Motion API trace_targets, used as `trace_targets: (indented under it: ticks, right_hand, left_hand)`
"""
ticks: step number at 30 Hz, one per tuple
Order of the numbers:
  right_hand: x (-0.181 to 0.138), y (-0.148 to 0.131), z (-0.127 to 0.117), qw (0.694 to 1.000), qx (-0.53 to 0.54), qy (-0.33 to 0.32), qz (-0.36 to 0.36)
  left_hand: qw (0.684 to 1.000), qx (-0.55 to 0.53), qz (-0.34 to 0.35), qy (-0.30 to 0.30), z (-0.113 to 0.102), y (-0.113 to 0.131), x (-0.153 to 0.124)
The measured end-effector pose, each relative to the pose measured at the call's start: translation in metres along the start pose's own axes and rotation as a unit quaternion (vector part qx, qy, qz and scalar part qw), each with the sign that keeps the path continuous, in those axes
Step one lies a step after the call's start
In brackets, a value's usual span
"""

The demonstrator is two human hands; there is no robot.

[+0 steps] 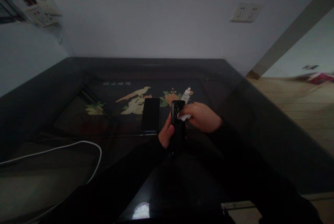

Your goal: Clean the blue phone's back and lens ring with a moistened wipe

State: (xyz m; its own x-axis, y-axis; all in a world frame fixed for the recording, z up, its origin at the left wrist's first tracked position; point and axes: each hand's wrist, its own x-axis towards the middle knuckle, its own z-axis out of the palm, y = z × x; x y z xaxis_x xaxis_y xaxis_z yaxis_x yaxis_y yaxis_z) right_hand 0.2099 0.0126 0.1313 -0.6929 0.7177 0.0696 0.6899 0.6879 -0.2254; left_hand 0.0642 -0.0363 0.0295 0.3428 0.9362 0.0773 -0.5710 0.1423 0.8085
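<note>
In the middle of the frame, the left hand (167, 132) is wrapped around a black phone (179, 131). The phone is held up with its back showing and its camera end at the top. The right hand (203, 116), just to the right, is pinching a small white wipe (184, 117) — the wipe touches the phone near the camera. Both arms have dark sleeves (242, 157).

A second phone (150, 115) lies flat on the shiny black table (208, 72), just left of the held one, with its dark screen up. A little bottle (186, 95) with a white top is just above the right hand. The table has a bird picture (137, 92) and flowers (171, 98) on it. A white cord (86, 142) bends across the lower left — part of it is hidden by the left sleeve. Wall sockets (246, 12) are at the upper right.
</note>
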Motion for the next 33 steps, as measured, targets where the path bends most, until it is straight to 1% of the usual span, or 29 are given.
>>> trace_targets:
  ticks: [2,4,5,7,9,11,14,16,18,21,26,28,30,31,33]
  right_hand:
    - [0.001,0.005,0.001,0.994,0.106,-0.004,-0.023]
    - [-0.001,0.013,-0.003,0.975,0.218,-0.001,-0.031]
    - [-0.002,0.017,-0.006,0.966,0.258,0.009,-0.02]
    - [-0.007,0.026,-0.015,0.955,0.292,0.047,0.024]
    - [-0.012,0.032,-0.023,0.953,0.285,0.086,0.061]
    - [-0.014,0.033,-0.026,0.957,0.264,0.098,0.064]
    - [-0.011,0.024,-0.021,0.974,0.21,0.08,0.0]
    - [-0.008,0.015,-0.015,0.988,0.132,0.069,-0.038]
    - [-0.006,0.007,-0.011,0.997,0.031,0.06,-0.046]
    - [-0.005,-0.001,-0.012,0.995,-0.079,0.041,-0.048]
    - [-0.005,-0.008,-0.017,0.979,-0.185,0.044,-0.075]
    - [-0.004,-0.009,-0.015,0.977,-0.19,0.035,-0.09]
    - [-0.003,-0.009,-0.01,0.983,-0.154,0.028,-0.093]
    - [-0.002,-0.007,-0.007,0.989,-0.116,0.029,-0.088]
    - [0.0,-0.003,-0.002,0.996,-0.001,0.031,-0.078]
  left_hand:
    - [1.0,-0.016,-0.006,0.004,0.001,0.0,0.001]
    - [0.999,-0.04,-0.007,0.01,0.002,0.001,0.001]
    - [0.998,-0.053,-0.004,0.016,0.003,0.002,0.002]
    - [0.997,-0.069,-0.006,0.024,0.004,0.004,0.003]
    - [0.997,-0.076,-0.017,0.024,0.005,0.006,0.004]
    - [0.997,-0.076,-0.024,0.022,0.005,0.007,0.005]
    - [0.996,-0.08,-0.017,0.029,0.006,0.007,0.006]
    - [0.996,-0.081,-0.009,0.034,0.007,0.006,0.005]
    - [0.996,-0.078,0.002,0.037,0.009,0.005,0.005]
    - [0.995,-0.086,0.01,0.046,0.01,0.005,0.003]
    - [0.996,-0.084,-0.027,0.034,0.006,0.004,0.004]
    - [0.995,-0.079,-0.025,0.047,0.005,0.003,0.004]
    - [0.995,-0.071,-0.011,0.065,0.004,0.001,0.004]
    - [0.995,-0.068,-0.004,0.07,0.004,0.001,0.005]
    - [0.996,-0.062,0.0,0.064,0.004,0.001,0.005]
